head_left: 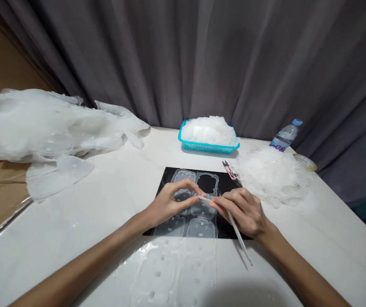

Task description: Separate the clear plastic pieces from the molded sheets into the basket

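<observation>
My left hand [178,197] pinches a small translucent plastic piece [204,198] between thumb and fingers. My right hand [242,209] meets it there, its fingertips on the piece's other end. A slim white pen-like tool [239,240] runs through the right hand, its pointed end slanting down toward me. Beneath both hands, a clear molded sheet [198,230] with rounded panels and small dots lies partly on a black mat [227,230] and reaches over the white table toward me. One panel at its far end has an open, shaped cutout with the black showing through.
Pink-handled thread snips [230,170] lie behind the right hand. A heap of clear scraps [272,175], a roll of tape [304,162] and a water bottle [286,135] are at right. A blue basket [210,147] holds white pieces; a big sheet pile [51,123] sits left.
</observation>
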`<state>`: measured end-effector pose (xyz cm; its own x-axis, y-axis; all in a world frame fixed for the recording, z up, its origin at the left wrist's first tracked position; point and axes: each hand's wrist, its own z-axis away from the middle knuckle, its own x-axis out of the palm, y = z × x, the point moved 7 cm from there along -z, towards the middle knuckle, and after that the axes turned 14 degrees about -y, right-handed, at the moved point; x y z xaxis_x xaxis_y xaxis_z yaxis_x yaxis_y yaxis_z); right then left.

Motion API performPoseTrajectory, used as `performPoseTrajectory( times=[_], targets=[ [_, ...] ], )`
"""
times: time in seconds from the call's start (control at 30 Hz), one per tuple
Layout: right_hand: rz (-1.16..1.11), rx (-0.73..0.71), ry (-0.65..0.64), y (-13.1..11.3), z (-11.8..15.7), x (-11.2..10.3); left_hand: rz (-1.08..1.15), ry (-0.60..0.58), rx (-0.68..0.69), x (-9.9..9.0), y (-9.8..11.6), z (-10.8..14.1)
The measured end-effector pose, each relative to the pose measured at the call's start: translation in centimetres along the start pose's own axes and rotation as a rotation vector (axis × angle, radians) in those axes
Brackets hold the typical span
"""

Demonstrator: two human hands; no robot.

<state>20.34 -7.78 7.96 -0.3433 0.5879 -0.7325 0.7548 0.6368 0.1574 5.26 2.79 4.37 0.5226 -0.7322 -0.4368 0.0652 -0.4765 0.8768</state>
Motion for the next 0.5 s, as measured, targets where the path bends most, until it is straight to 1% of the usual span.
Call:
performPoseTrajectory(
  times=[0.2, 0.3, 0.4, 0.5],
  targets=[
    [0.023, -0.012, -0.006, -0.2, 0.1, 0.0, 0.026, -0.003, -0.025, 0.1, -0.8, 0.0],
    [0.036, -0.015, -0.014, -0.1, 0.1, 0.1, 0.063, -0.029, -0.05, 0.3, -1.3, -0.2],
    [0.008, 0.045, -0.021, 0.4, 0.1, 0.4, 0.128, -0.055, -0.085, 0.4, -1.8, -0.4],
    [-0.102, 0.116, -0.043, 1.2, 0.1, 1.1, 0.182, -0.071, -0.134, 0.4, -2.6, -0.4]
  ],
)
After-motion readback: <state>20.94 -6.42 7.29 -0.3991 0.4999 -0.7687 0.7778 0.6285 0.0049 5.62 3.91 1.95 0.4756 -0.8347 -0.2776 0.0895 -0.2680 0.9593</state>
